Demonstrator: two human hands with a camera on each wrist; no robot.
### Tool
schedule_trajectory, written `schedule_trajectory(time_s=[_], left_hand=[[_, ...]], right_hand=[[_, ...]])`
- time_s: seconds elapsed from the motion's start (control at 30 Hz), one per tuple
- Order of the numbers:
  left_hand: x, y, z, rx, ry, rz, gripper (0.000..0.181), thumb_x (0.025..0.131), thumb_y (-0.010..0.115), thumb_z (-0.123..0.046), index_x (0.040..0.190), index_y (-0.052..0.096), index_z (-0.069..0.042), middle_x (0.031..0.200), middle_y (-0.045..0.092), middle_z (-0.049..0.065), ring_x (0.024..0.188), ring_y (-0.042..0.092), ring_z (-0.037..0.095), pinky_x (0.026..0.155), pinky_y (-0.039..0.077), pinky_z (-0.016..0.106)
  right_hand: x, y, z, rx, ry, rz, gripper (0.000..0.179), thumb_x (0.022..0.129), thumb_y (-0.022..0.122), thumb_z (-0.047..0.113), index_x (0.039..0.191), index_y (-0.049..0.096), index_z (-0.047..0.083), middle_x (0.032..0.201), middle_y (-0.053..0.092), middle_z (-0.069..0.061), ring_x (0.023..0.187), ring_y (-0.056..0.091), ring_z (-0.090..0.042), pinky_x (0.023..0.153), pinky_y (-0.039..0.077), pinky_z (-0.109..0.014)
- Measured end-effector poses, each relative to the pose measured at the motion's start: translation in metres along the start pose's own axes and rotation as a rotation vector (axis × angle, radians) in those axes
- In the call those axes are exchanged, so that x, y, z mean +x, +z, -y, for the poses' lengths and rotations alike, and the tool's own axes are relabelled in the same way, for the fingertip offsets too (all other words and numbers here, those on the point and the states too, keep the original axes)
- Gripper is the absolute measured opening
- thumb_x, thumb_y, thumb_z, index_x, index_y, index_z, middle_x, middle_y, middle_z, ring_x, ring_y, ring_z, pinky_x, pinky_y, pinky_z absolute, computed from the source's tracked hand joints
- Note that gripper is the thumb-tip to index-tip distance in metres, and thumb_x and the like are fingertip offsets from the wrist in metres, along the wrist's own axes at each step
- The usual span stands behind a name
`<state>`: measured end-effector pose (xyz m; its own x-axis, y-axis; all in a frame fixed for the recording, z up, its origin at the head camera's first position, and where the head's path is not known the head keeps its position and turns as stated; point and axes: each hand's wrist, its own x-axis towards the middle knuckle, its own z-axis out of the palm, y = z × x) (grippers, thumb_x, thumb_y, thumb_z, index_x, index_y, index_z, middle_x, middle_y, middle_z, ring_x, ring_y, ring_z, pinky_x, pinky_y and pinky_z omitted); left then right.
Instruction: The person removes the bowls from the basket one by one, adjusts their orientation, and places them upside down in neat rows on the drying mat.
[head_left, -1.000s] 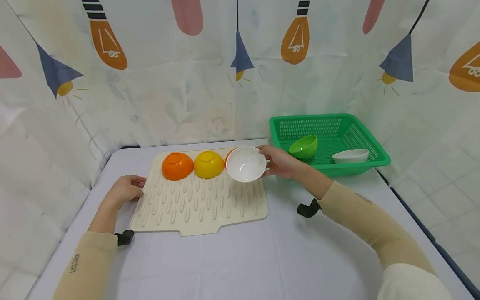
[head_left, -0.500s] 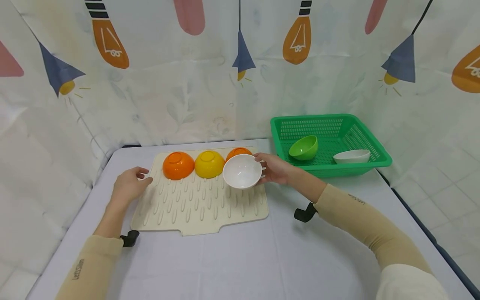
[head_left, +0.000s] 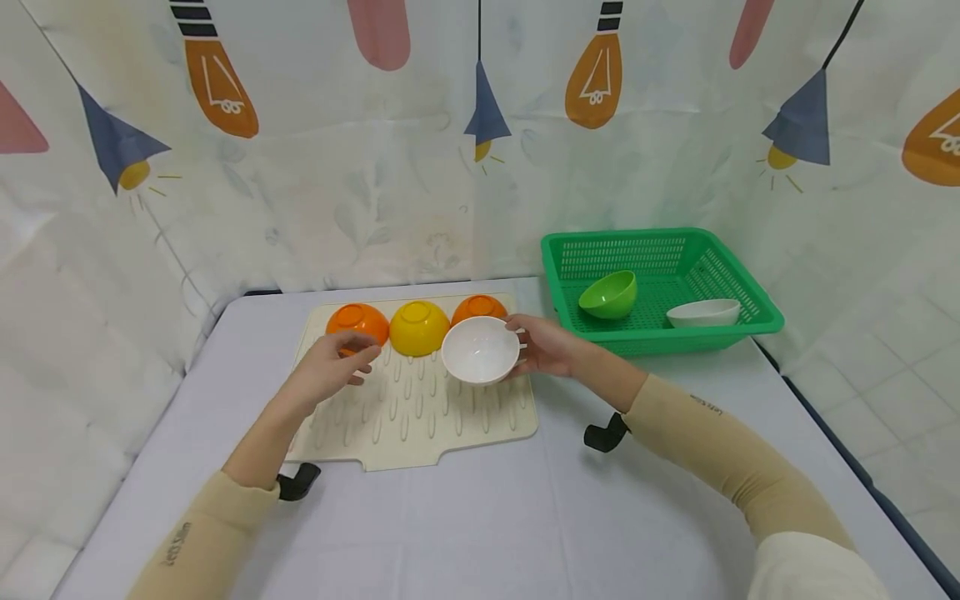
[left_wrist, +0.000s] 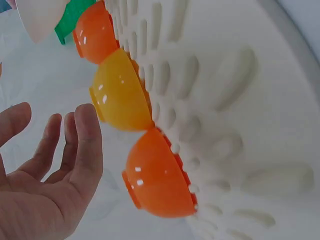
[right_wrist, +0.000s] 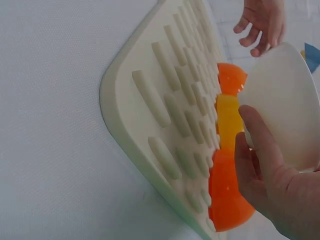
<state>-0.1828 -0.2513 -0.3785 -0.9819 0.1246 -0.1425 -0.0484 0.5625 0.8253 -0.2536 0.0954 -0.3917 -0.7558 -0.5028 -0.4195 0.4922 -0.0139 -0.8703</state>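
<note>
My right hand grips a white bowl by its right side, over the right part of a cream ridged drying mat. The bowl's inside faces up and toward the head camera. Along the mat's back, three bowls stand upside down: an orange bowl at left, a yellow bowl in the middle and another orange bowl at right, just behind the white one. My left hand holds nothing; its fingers are spread and loosely bent above the mat, partly covering the left orange bowl in the head view.
A green plastic basket stands at the table's back right. In it a green bowl lies tilted and a white oval bowl sits at the right. A patterned curtain hangs behind the white-covered table.
My left hand has left the mat's left edge and moved right, over the mat. My right hand has brought the white bowl slightly lower, nearer and left, uncovering the right orange bowl.
</note>
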Motion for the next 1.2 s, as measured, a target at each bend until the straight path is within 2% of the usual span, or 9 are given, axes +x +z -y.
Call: schedule_trajectory(time_s=[0.2,0.33,0.43,0.63,0.83,1.0,1.2], left_hand=[[0.011,0.030,-0.007,-0.280,-0.001,0.159,0.055,0.107,0.057,-0.028,0.147,0.043,0.008,0.143,0.049,0.031,0.123,0.056,0.047,0.092,0.057,0.046],[0.018,0.051,-0.008,-0.474,-0.039,0.249,0.053,0.108,0.054,-0.024,0.149,0.037,0.006,0.143,0.048,0.032,0.127,0.054,0.049,0.093,0.056,0.048],[0.022,0.063,-0.011,-0.578,-0.076,0.299,0.055,0.109,0.053,-0.025,0.153,0.033,0.001,0.144,0.048,0.030,0.129,0.054,0.048,0.094,0.056,0.048],[0.028,0.075,-0.017,-0.649,-0.118,0.353,0.066,0.109,0.053,-0.033,0.160,0.022,-0.003,0.147,0.045,0.028,0.126,0.057,0.042,0.096,0.054,0.046],[0.033,0.078,-0.019,-0.720,-0.107,0.393,0.062,0.110,0.049,-0.028,0.159,0.022,0.000,0.151,0.041,0.027,0.123,0.059,0.039,0.099,0.052,0.048],[0.036,0.079,-0.018,-0.787,-0.121,0.400,0.060,0.111,0.047,-0.025,0.159,0.022,0.001,0.150,0.040,0.029,0.118,0.061,0.037,0.099,0.051,0.049],[0.039,0.079,-0.015,-0.799,-0.117,0.408,0.063,0.111,0.047,-0.023,0.161,0.016,0.001,0.152,0.037,0.030,0.120,0.061,0.036,0.101,0.049,0.050]], right_hand=[[0.001,0.000,-0.003,0.007,0.005,0.004,0.060,0.105,0.042,0.020,0.160,0.023,0.008,0.151,0.036,-0.024,0.119,0.051,-0.039,0.094,0.052,-0.056],[0.000,0.001,-0.003,0.001,0.011,0.007,0.057,0.105,0.043,0.021,0.158,0.027,0.008,0.149,0.038,-0.024,0.117,0.052,-0.037,0.095,0.052,-0.055],[0.001,0.002,-0.005,-0.005,0.015,0.007,0.054,0.105,0.044,0.021,0.155,0.031,0.007,0.146,0.040,-0.024,0.115,0.054,-0.037,0.094,0.054,-0.055],[0.001,0.003,-0.006,0.007,0.014,0.015,0.049,0.106,0.044,0.022,0.151,0.035,0.005,0.143,0.042,-0.024,0.112,0.055,-0.036,0.092,0.054,-0.054],[0.001,0.003,-0.007,0.015,0.008,0.037,0.049,0.106,0.043,0.022,0.151,0.034,0.005,0.143,0.040,-0.023,0.112,0.055,-0.035,0.092,0.054,-0.054],[-0.001,0.002,-0.008,0.025,0.005,0.048,0.051,0.106,0.043,0.022,0.152,0.032,0.005,0.147,0.038,-0.023,0.116,0.053,-0.036,0.093,0.054,-0.055],[-0.001,-0.002,-0.008,-0.009,0.006,0.074,0.052,0.107,0.042,0.024,0.155,0.031,0.006,0.148,0.039,-0.022,0.122,0.049,-0.037,0.094,0.053,-0.056]])
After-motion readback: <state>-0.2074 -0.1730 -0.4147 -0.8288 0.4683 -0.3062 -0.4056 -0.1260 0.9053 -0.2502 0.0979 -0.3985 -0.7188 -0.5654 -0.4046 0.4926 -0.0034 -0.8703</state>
